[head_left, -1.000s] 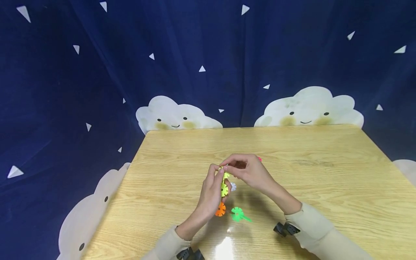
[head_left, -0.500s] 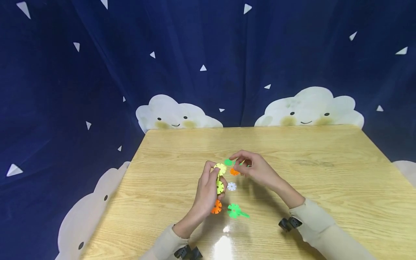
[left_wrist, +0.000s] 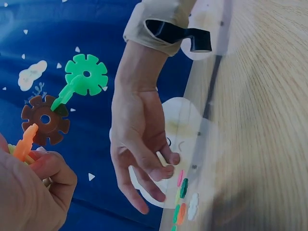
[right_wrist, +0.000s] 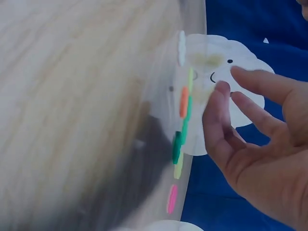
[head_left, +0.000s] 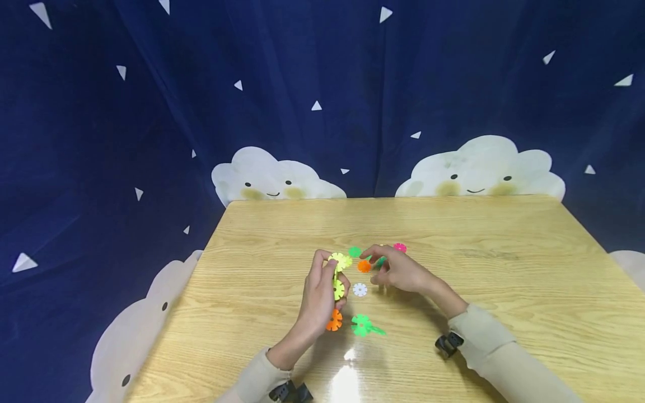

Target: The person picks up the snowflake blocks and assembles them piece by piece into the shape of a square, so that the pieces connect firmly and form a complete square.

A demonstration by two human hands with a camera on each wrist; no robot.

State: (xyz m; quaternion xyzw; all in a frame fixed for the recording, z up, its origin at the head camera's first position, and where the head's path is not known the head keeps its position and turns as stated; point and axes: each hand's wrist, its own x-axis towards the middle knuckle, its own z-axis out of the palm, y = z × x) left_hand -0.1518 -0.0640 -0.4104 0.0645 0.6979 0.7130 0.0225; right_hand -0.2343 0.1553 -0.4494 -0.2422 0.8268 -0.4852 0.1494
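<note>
My left hand (head_left: 317,291) grips a joined chain of notched plastic discs by its yellow discs (head_left: 339,262), held above the table. Lower on the chain hang an orange disc (head_left: 334,321) and green discs (head_left: 361,325). The left wrist view has an orange piece (left_wrist: 26,142) coming out of that hand, a brownish disc (left_wrist: 45,120) linked after it, and green discs (left_wrist: 86,74) at the far end. My right hand (head_left: 400,270) hovers over loose discs with fingers loosely bent; in the right wrist view nothing sits between them.
Loose discs lie on the wooden table (head_left: 478,235): a white one (head_left: 360,289), an orange one (head_left: 364,266), a pink one (head_left: 400,247), and green ones, including a green disc (head_left: 355,252) at the back. Some yellow ones show in the right wrist view. A dark blue curtain (head_left: 302,67) hangs behind.
My right hand has left the yellow end of the chain and moved right, over the loose discs. The left hand and the chain have shifted slightly left.
</note>
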